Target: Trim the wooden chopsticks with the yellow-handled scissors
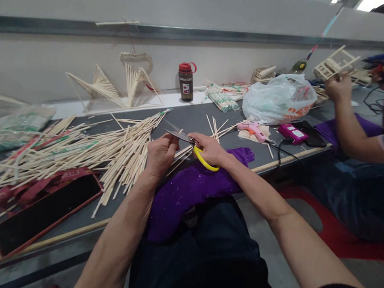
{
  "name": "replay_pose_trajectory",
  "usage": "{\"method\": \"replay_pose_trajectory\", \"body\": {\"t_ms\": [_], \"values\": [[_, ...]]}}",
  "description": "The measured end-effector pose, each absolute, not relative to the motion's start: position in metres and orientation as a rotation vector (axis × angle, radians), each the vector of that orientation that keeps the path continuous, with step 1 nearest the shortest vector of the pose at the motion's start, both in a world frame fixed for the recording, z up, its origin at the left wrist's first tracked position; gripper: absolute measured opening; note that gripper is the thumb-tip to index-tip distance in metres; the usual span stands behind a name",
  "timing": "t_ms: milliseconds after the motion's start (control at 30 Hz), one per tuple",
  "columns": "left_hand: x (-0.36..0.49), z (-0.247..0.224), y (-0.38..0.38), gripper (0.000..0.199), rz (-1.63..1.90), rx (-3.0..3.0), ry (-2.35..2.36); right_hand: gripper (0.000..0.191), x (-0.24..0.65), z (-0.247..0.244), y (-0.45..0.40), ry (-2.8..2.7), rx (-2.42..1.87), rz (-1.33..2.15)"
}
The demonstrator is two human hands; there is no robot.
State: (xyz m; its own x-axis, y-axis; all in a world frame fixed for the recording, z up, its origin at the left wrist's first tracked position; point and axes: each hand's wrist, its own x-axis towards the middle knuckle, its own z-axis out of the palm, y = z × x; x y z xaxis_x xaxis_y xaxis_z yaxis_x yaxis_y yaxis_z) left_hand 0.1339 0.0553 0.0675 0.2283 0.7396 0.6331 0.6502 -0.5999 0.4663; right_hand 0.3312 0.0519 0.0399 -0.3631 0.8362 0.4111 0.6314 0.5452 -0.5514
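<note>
My right hand (210,149) is closed round the yellow handles of a pair of scissors (205,160). The blades are apart and point left, toward my left hand (161,155). That hand is closed in a pinch beside the blade; what sits between its fingertips is too small to make out. Just left of it lies a big loose heap of thin wooden sticks (123,148). A purple cloth (187,198) hangs over the table edge below both hands, partly across my lap.
A phone (49,214) lies front left. Behind stand stick models (99,85) and a red-capped bottle (186,82). Rightward are a pink glue gun (254,130), a white plastic bag (278,98) and a magenta box (293,133) with a cable. A co-worker's hand (340,88) holds a small wooden frame (337,65).
</note>
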Motion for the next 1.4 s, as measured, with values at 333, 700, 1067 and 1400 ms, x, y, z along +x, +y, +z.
{"method": "replay_pose_trajectory", "body": {"t_ms": [333, 700, 1067, 1400], "values": [[0.135, 0.069, 0.063, 0.029, 1.356, 2.374, 1.408, 0.047, 0.332, 0.047, 0.055, -2.180, -1.279, 0.331], [0.130, 0.064, 0.067, 0.009, 1.389, 2.138, 1.469, 0.046, 0.331, 0.052, 0.050, -2.173, -1.282, 0.268], [0.134, 0.067, 0.055, 0.020, 1.400, 2.261, 1.336, 0.063, 0.330, 0.050, 0.043, -2.109, -1.240, 0.296], [0.135, 0.066, 0.053, 0.026, 1.326, 2.354, 1.323, 0.061, 0.332, 0.042, 0.049, -2.095, -1.144, 0.334]]}}
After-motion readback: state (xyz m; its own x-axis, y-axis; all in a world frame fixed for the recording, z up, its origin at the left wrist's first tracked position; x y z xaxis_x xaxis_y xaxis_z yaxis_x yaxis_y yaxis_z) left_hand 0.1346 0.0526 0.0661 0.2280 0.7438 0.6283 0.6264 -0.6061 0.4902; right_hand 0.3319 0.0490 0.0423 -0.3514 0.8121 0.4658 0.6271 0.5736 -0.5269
